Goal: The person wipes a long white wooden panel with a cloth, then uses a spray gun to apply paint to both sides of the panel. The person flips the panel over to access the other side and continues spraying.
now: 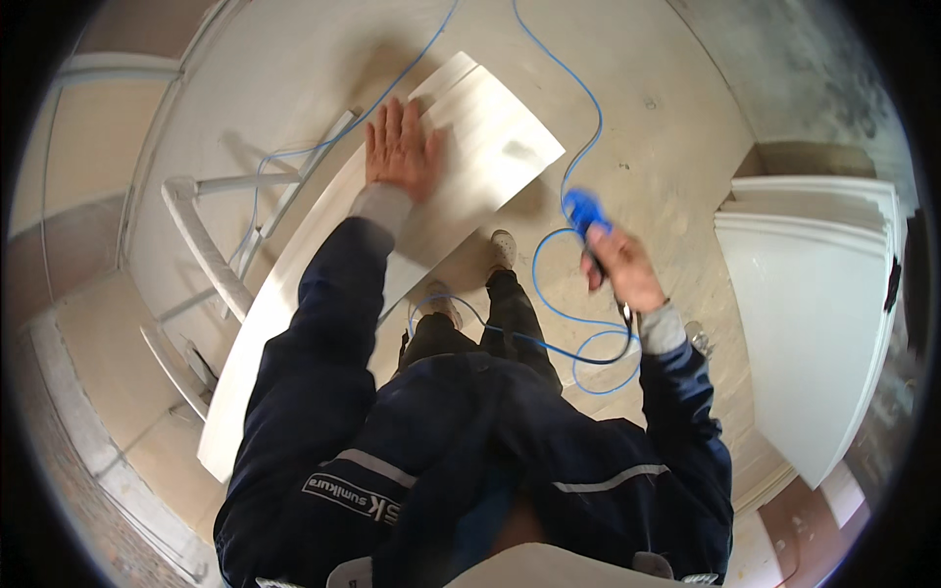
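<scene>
Nearest the lens, a pale rounded edge (549,566) at the bottom of the view was cut off and too blurred to identify, and just beyond it the person's dark work jacket (470,461) with grey reflective strips filled the lower frame, hiding most of the legs. Only two light shoes (502,247) showed past it on the floor.

The left hand (400,147) lay flat, palm down, fingers stretched and slightly spread, pressing on a long pale board (490,147). The arm reached straight forward from the shoulder, and its dark sleeve covered the board's middle stretch. The board ran from beyond the fingertips back down past the left elbow, resting across a white frame stand (211,260) to the left of that hand; how the stand met the board underneath was hidden.

The right hand (619,267) was raised at the person's right side with the elbow bent, its fingers wrapped tight around a blue tool (585,210). Only the blue head showed above the knuckles; the grip and any trigger were covered by the fingers, so the kind of tool could not be made out. A blue hose (559,314) looped below that hand and ran away across the concrete floor (667,118) beyond the board. To the right of that hand, white panels (814,314) stood stacked, bent by the lens.
</scene>
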Available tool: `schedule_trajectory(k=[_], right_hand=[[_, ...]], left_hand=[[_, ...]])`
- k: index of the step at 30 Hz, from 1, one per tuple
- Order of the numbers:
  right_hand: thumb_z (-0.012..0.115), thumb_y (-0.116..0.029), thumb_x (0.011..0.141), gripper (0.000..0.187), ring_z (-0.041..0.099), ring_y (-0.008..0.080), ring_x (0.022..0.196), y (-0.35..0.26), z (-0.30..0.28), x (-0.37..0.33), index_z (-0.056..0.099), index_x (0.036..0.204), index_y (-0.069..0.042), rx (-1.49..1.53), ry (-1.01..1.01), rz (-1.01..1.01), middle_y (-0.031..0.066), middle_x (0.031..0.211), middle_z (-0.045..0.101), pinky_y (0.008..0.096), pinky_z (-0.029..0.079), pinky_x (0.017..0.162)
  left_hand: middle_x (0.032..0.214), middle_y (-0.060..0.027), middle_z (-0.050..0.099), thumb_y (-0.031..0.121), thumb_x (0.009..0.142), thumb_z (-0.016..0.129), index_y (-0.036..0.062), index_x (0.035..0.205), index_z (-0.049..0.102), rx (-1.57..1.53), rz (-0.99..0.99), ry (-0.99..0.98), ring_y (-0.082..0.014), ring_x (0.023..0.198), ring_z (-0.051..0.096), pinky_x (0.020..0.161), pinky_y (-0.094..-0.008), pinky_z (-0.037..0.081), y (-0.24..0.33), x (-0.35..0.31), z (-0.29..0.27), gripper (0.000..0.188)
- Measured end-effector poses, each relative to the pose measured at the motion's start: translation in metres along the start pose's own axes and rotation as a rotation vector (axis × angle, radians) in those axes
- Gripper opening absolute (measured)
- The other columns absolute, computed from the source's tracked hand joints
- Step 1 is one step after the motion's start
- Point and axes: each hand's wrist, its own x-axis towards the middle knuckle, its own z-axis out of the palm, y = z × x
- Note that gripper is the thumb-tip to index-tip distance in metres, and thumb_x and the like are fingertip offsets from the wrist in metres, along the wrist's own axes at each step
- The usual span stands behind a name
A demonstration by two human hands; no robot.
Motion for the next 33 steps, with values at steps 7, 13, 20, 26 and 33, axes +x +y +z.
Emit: schedule_trajectory(k=[7, 13, 20, 26, 33], right_hand=[[0.058, -0.049, 0.104, 0.047, 0.055, 0.0100, 0.051, -0.097, 0.023, 0.098, 0.064, 0.108, -0.003, -0.243, -0.112, 0.018, 0.0026, 0.071, 0.061, 0.0276, 0.048, 0.047], [0.057, -0.050, 0.103, 0.048, 0.056, 0.0121, 0.050, -0.163, 0.062, 0.140, 0.062, 0.104, -0.002, -0.496, -0.273, 0.102, 0.0050, 0.070, 0.060, 0.0300, 0.050, 0.047], [0.058, -0.053, 0.101, 0.053, 0.057, 0.0145, 0.050, -0.175, 0.207, 0.156, 0.059, 0.108, 0.000, -0.750, -0.587, 0.246, 0.0075, 0.071, 0.060, 0.0324, 0.052, 0.047], [0.055, -0.046, 0.104, 0.049, 0.057, 0.0124, 0.051, -0.105, 0.430, 0.144, 0.057, 0.115, 0.001, -0.808, -0.966, 0.218, 0.0081, 0.074, 0.061, 0.0321, 0.053, 0.047], [0.054, -0.051, 0.103, 0.049, 0.056, 0.0127, 0.050, -0.122, 0.402, 0.147, 0.059, 0.104, -0.003, -0.962, -0.879, 0.128, 0.0048, 0.067, 0.058, 0.0314, 0.049, 0.047]], left_hand=[[0.145, -0.0224, 0.050, 0.050, 0.090, 0.065, 0.0046, 0.149, 0.046, -0.068, -0.179, 0.093, -0.0411, 0.138, 0.043, 0.116, -0.0525, 0.031, -0.064, -0.125, -0.049, 0.077], [0.126, -0.0180, 0.061, 0.046, 0.085, 0.072, 0.0102, 0.129, 0.063, -0.148, -0.324, 0.133, -0.0372, 0.121, 0.053, 0.106, -0.0499, 0.038, -0.087, -0.127, -0.063, 0.057], [0.153, -0.0241, 0.041, 0.043, 0.093, 0.066, 0.0046, 0.149, 0.044, -0.158, -0.416, 0.253, -0.0404, 0.145, 0.035, 0.122, -0.0542, 0.022, -0.129, -0.206, -0.043, 0.072], [0.165, -0.0290, 0.022, 0.054, 0.097, 0.055, -0.0007, 0.159, 0.027, 0.104, -0.854, 0.130, -0.0447, 0.155, 0.017, 0.125, -0.0573, 0.012, -0.238, -0.400, -0.058, 0.087], [0.163, -0.0322, 0.023, 0.064, 0.098, 0.049, -0.0015, 0.158, 0.028, 0.180, -1.180, 0.237, -0.0478, 0.154, 0.015, 0.124, -0.0589, 0.011, -0.359, -0.438, -0.077, 0.091]])
